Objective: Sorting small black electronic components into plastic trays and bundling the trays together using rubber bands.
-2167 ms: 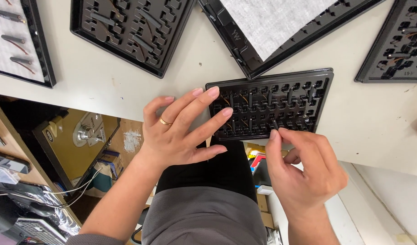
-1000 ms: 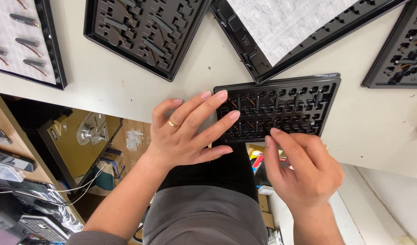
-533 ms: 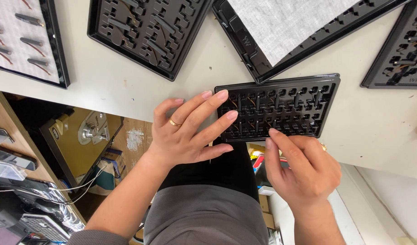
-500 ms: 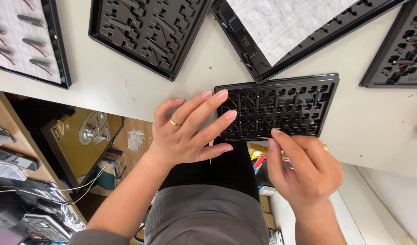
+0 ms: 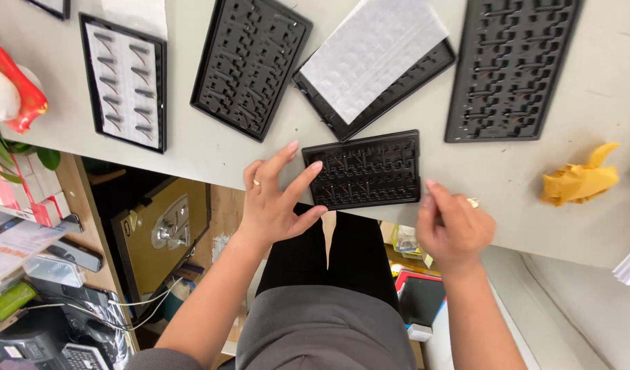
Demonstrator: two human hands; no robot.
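A small black moulded tray [image 5: 369, 170] with rows of slots lies at the near edge of the pale table [image 5: 212, 157]. My left hand [image 5: 277, 199] rests with spread fingers at the tray's left end, fingertips touching its corner; a ring shows on one finger. My right hand [image 5: 452, 226] hovers at the table edge just right of the tray, fingers curled loosely, a ring on it too. Whether it pinches anything is hidden.
Farther back lie larger black slotted trays [image 5: 250, 65] [image 5: 510, 65], one covered by a white sheet [image 5: 373, 51], and a tray on a white backing [image 5: 126, 82]. A crumpled yellow paper [image 5: 578, 181] sits at the right. A metal safe [image 5: 164, 229] and cluttered shelves stand below left.
The view has pulled back and shifted, showing more of the table. My right hand has moved right, away from the small tray's front edge. My left hand stays at the tray's left end.
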